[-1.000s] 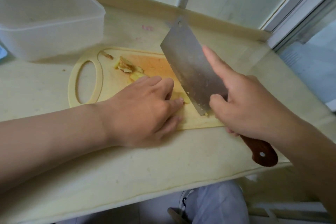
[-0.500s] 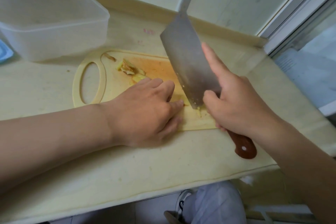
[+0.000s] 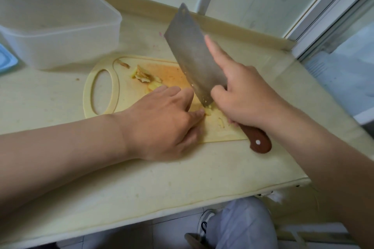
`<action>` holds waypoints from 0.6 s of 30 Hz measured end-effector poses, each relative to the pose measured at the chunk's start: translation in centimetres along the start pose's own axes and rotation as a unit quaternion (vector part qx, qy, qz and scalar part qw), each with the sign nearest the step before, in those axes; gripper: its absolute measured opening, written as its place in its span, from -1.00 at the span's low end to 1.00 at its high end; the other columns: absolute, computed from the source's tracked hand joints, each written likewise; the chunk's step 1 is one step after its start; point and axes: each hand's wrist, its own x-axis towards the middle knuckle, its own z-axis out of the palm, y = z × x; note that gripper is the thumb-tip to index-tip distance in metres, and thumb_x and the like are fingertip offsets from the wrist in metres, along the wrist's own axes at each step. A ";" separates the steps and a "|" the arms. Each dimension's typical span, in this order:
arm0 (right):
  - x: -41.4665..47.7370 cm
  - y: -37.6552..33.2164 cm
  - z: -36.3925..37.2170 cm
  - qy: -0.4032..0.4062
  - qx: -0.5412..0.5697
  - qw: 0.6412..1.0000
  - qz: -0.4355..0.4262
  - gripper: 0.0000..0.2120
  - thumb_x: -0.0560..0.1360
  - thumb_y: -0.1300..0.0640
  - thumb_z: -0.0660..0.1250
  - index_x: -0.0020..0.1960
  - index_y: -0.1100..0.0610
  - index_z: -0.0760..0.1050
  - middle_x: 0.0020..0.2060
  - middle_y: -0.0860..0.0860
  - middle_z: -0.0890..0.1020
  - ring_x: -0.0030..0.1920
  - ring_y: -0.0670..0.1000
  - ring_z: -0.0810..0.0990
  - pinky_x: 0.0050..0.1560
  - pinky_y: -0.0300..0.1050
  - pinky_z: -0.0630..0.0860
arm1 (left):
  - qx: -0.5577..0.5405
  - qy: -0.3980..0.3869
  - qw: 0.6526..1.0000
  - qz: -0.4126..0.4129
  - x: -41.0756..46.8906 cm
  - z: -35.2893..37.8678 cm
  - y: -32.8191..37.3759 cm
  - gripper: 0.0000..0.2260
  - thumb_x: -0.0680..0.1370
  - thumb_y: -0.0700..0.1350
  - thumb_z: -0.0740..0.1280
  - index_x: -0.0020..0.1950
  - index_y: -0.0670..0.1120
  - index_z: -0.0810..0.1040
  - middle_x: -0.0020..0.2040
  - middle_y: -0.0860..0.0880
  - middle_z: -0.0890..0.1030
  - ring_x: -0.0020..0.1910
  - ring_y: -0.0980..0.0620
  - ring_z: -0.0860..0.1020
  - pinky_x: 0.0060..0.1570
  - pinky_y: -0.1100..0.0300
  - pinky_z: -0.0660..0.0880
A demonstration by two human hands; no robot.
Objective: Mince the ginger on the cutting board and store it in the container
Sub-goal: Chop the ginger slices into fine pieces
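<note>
right hand [image 3: 242,97] grips cleaver [image 3: 194,56] | left hand [image 3: 162,121] pins ginger [image 3: 207,111]

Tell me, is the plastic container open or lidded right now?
Open: the container has no lid on its rim, and its translucent inside looks empty.

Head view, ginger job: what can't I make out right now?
- Ginger being cut: head view, mostly hidden under the left hand and cleaver.
- Container contents: cloudy walls, left side cut by the frame edge.
- Cleaver handle: mostly covered by the right hand.
</note>
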 end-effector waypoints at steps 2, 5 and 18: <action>-1.9 0.9 0.2 0.032 0.010 0.999 0.001 -0.09 0.53 0.28 0.19 0.62 -0.40 -0.09 -0.47 0.15 0.59 -0.49 0.13 0.61 -0.35 0.12 0.63 | 0.004 0.003 1.000 -0.001 0.0 0.0 0.0 -0.48 0.62 0.15 -0.04 0.18 -0.08 0.63 -0.16 -0.10 0.42 -0.27 -0.14 0.40 -0.15 -0.01 0.46; -3.8 1.6 -0.1 0.022 0.015 0.999 0.020 -0.10 0.57 0.26 0.20 0.57 -0.50 -0.13 -0.41 0.21 0.62 -0.46 0.16 0.60 -0.33 0.17 0.62 | 0.005 0.009 1.000 0.002 0.0 0.1 0.0 -0.45 0.62 0.15 -0.08 0.16 -0.08 0.63 -0.15 -0.10 0.44 -0.27 -0.13 0.41 -0.16 0.03 0.43; 0.6 -0.5 0.0 -0.017 -0.012 1.000 0.000 -0.10 0.51 0.30 0.17 0.65 -0.35 -0.06 -0.41 0.02 0.56 -0.58 0.03 0.59 -0.41 0.06 0.67 | 0.022 0.007 1.000 0.002 0.1 0.1 0.1 -0.44 0.61 0.16 -0.07 0.22 -0.09 0.62 -0.17 -0.11 0.42 -0.27 -0.16 0.41 -0.16 -0.01 0.46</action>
